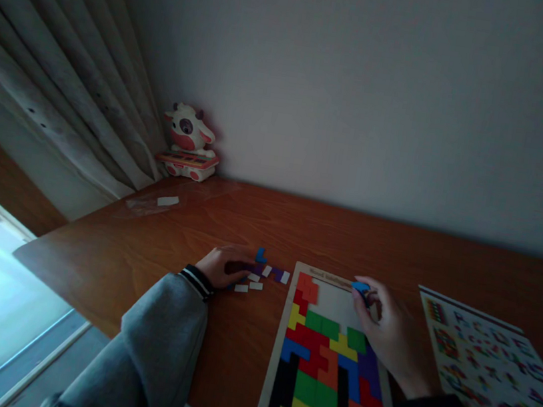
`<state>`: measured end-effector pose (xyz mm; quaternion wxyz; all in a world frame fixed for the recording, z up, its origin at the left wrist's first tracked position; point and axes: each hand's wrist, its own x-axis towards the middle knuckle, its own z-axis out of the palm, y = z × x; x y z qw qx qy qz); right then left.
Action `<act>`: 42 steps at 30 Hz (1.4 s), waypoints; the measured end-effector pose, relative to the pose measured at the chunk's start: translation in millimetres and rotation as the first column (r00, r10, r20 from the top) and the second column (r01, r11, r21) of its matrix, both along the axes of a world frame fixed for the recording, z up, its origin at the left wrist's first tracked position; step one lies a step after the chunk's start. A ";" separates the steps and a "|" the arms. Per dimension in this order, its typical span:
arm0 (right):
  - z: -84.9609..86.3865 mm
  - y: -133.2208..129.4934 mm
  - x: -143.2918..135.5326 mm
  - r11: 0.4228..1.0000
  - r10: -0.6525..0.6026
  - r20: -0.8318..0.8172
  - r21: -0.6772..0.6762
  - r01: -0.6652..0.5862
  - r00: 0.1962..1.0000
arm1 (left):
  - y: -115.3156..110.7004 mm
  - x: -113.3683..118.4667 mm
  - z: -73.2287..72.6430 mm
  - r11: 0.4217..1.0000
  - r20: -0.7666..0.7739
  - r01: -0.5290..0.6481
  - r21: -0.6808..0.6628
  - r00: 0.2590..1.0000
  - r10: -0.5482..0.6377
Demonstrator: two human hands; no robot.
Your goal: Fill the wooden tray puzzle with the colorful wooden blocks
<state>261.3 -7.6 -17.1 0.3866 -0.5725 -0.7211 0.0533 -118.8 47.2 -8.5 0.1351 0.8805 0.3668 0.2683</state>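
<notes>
My right hand point(382, 313) pinches a blue puzzle piece point(361, 287) over the upper right part of a wooden puzzle board point(266, 391). Colourful block pieces point(318, 395) fill the lower and middle board, while a pale bare area point(333, 304) shows near its top. Left of the board, my left hand point(225, 266) rests low among loose pieces, thumb and fingers curled together beside a purple piece point(255, 269). What those fingers grip, if anything, is hidden. Just beyond them lies another blue piece point(261, 254). Several small white rectangles point(256, 286) lie around there.
A printed pattern sheet point(482, 361) lies right of the board. At the table's point(249, 220) far left corner stands a cow toy point(190, 141) with a keyboard, near clear plastic with a white label point(167, 201). A wall runs behind; a curtain point(69, 60) hangs left.
</notes>
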 end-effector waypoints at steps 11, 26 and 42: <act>3.3 0.6 1.5 0.997 -0.050 -0.024 0.053 0.051 0.998 | 4.7 3.6 -9.3 0.952 0.143 -0.075 -0.298 0.982 0.122; 4.6 4.1 20.3 0.988 -0.148 -0.079 -0.057 0.143 0.986 | 7.1 3.7 -6.7 0.974 0.180 0.032 -0.225 0.984 0.010; -0.8 7.8 10.5 0.991 -0.086 -0.577 -0.132 0.011 0.812 | 7.6 18.0 -4.3 0.830 0.519 0.056 -0.556 0.803 0.293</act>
